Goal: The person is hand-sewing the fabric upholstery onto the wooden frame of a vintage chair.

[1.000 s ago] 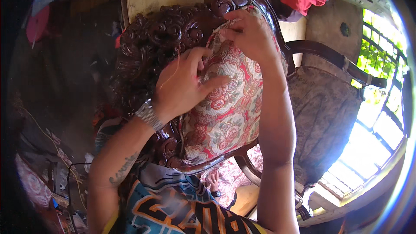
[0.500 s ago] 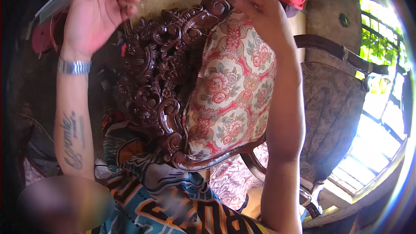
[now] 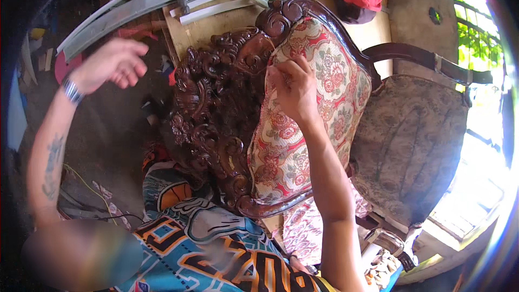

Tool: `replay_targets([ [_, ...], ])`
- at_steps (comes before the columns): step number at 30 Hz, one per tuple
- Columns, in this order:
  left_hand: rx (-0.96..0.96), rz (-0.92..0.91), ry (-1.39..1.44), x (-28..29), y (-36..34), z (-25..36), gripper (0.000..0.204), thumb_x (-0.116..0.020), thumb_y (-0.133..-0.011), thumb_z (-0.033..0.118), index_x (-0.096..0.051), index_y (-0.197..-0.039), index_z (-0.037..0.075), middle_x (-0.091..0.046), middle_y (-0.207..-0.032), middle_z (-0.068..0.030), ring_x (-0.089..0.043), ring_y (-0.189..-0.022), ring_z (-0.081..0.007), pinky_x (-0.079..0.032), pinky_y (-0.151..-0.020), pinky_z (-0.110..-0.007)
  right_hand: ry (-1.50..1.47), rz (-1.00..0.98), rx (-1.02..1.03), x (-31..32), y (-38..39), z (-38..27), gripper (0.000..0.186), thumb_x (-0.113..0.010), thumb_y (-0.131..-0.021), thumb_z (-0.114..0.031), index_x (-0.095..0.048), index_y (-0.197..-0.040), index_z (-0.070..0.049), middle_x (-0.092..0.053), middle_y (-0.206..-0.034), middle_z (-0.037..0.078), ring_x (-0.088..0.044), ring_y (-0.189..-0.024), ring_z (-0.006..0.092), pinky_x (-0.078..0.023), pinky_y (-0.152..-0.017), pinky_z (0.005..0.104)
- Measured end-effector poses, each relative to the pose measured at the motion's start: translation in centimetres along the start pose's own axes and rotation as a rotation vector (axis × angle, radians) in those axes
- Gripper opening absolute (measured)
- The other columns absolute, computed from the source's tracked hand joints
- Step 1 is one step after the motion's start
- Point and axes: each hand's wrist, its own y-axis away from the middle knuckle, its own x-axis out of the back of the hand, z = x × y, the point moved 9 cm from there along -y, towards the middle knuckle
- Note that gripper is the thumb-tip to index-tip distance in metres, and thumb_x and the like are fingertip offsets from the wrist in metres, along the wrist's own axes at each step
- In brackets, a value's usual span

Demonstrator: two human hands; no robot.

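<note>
I am working on the carved dark wooden chair back (image 3: 216, 103), lying across centre frame. Its floral upholstery panel (image 3: 319, 103) is sitting at 3 o'clock of the carving. My right hand (image 3: 294, 89) is pressing the panel's edge, fingers curled narrow; best kept firm against the seam. My left hand (image 3: 111, 65) is hovering loosely open at 9 o'clock, holding nothing.

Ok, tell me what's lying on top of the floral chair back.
The right hand rests on the floral chair back, fingertips at its edge beside the carved wooden frame. The fabric beneath the palm is covered. The left hand hovers apart, empty.
</note>
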Motion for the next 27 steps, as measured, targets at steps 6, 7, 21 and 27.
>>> replay_targets([
  [6,0.168,-0.043,-0.452,-2.7,14.0,-8.2,0.022,-0.065,-0.086,0.014,-0.061,-0.105,0.004,-0.064,-0.081,-0.0025,-0.059,-0.072,-0.0073,-0.05,-0.065,-0.024,-0.029,0.196,-0.138,2.7,2.2,-1.0,0.011,-0.063,-0.085,-0.014,-0.062,-0.088,-0.003,-0.053,-0.096,0.012,-0.053,-0.089,0.0321,-0.039,-0.083,0.0443],
  [7,0.14,0.018,-0.305,-4.3,15.7,-9.4,0.024,-0.067,-0.084,0.012,-0.061,-0.106,0.003,-0.064,-0.085,-0.0022,-0.059,-0.075,-0.0073,-0.05,-0.067,-0.024,-0.221,0.216,-0.116,2.6,2.9,-2.4,0.01,-0.06,-0.087,-0.011,-0.06,-0.09,-0.001,-0.053,-0.095,0.013,-0.053,-0.088,0.0326,-0.039,-0.084,0.0443],
  [21,-1.456,-0.723,-0.825,-36.6,6.8,9.1,0.016,-0.063,-0.084,0.027,-0.062,-0.089,0.012,-0.06,-0.069,-0.0053,-0.062,-0.061,-0.0211,-0.052,-0.055,-0.037,-1.029,1.323,-1.022,18.5,49.2,-18.9,0.035,-0.036,-0.103,-0.034,-0.037,-0.074,-0.014,-0.034,-0.058,-0.004,-0.031,-0.047,0.0095,-0.031,-0.041,0.0277],
  [27,-1.501,-0.282,-0.677,-28.5,0.9,17.3,0.016,-0.063,-0.088,0.022,-0.067,-0.082,0.008,-0.066,-0.073,-0.0061,-0.06,-0.052,-0.0138,-0.05,-0.047,-0.027,-0.12,0.847,-1.415,12.1,63.6,-30.8,0.034,-0.038,-0.102,-0.031,-0.048,-0.085,-0.004,-0.05,-0.066,0.006,-0.047,-0.059,0.0241,-0.041,-0.053,0.0368],
])
